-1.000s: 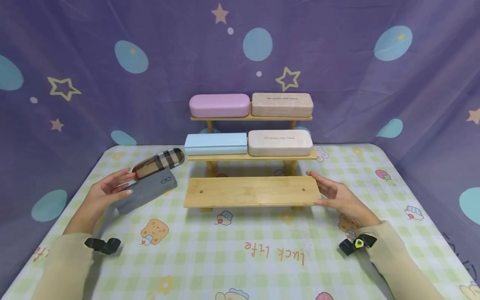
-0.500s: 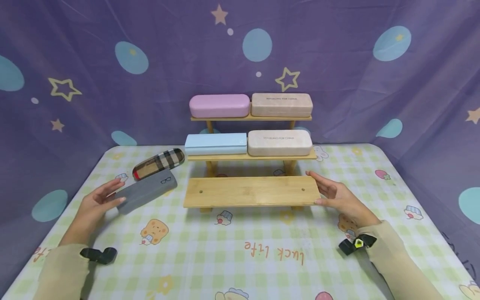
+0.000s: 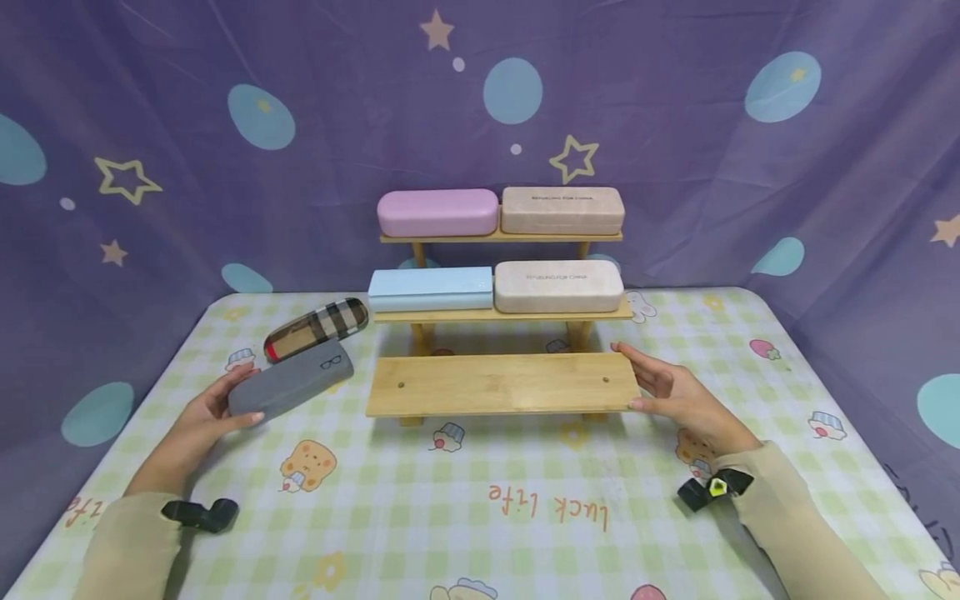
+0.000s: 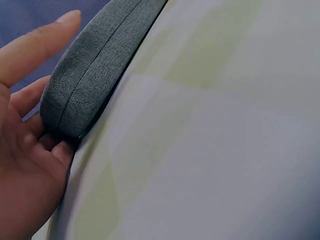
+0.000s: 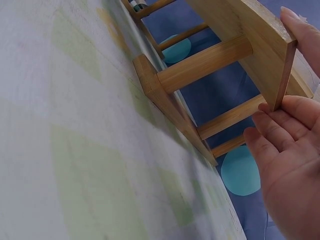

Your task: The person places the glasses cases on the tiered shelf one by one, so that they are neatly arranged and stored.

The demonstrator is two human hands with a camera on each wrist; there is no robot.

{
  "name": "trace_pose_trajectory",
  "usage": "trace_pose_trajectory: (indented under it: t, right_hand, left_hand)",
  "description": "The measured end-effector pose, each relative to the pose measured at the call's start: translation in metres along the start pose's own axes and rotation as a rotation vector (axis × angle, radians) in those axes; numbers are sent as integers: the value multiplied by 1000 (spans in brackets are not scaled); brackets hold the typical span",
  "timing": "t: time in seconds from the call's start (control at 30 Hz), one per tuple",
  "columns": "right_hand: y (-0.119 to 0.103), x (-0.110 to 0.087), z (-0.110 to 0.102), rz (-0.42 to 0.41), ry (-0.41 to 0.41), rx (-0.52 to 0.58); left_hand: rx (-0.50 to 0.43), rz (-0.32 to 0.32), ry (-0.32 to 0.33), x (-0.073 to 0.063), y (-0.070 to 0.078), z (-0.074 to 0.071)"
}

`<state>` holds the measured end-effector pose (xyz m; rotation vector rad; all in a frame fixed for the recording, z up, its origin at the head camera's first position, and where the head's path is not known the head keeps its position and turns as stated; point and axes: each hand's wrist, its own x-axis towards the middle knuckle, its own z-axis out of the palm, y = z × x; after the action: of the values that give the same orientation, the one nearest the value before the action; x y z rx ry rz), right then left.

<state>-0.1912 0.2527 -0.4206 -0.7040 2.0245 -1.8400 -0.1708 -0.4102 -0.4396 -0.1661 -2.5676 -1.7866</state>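
**Left hand (image 3: 206,421) at the grey case (image 3: 292,382), right hand (image 3: 678,396) on the wooden stand (image 3: 502,385)**

The grey case, printed with a small pair of spectacles, lies slantwise on the bench (image 3: 405,533), toward the left edge. The left hand is partly open around the end nearest that edge; its fingers touch the case, while in the left wrist view the thumb stands slightly off it. A plaid case (image 3: 318,329) lies just behind, toward the bench's back left corner; whether the two touch is hard to tell.

The three-tier stand is set in the middle of the bench, toward the back edge. The right hand grips the right end of its lowest shelf, thumb at the front corner, fingers at the rear one.

A light blue case (image 3: 431,289) and a cream case (image 3: 558,286) sit side by side on the middle shelf, a pink case (image 3: 438,212) and a beige case (image 3: 562,210) on the top one. A purple curtain (image 3: 690,192) hangs beyond the back edge.
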Motion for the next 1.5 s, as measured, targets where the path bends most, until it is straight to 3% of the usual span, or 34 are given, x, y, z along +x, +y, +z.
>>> trace_pose_trajectory:
  t: [0.2,0.37,0.63,0.87,1.1,1.3,1.5]
  right_hand:
    - [-1,0,0,-11,-4,-1]
    - [-1,0,0,-8,0,-5]
    - [1,-1,0,-8,2,-5]
    - [2,0,0,-9,-2,-4]
    - [1,1,1,-23,1,-1]
    - [0,0,1,-33,-2,1]
    - [0,0,1,-45,-5,-3]
  left_hand:
    - [86,-1,-32,-1,1,1]
    - [199,-66,-25,-1,6,2]
    - [297,-139,4,1,8,0]
    - [273,-123,18,-1,12,-3]
    - [326,-117,97,-1,13,-3]
    - [355,-121,101,-3,18,-6]
    - [253,-88,102,-4,28,-9]
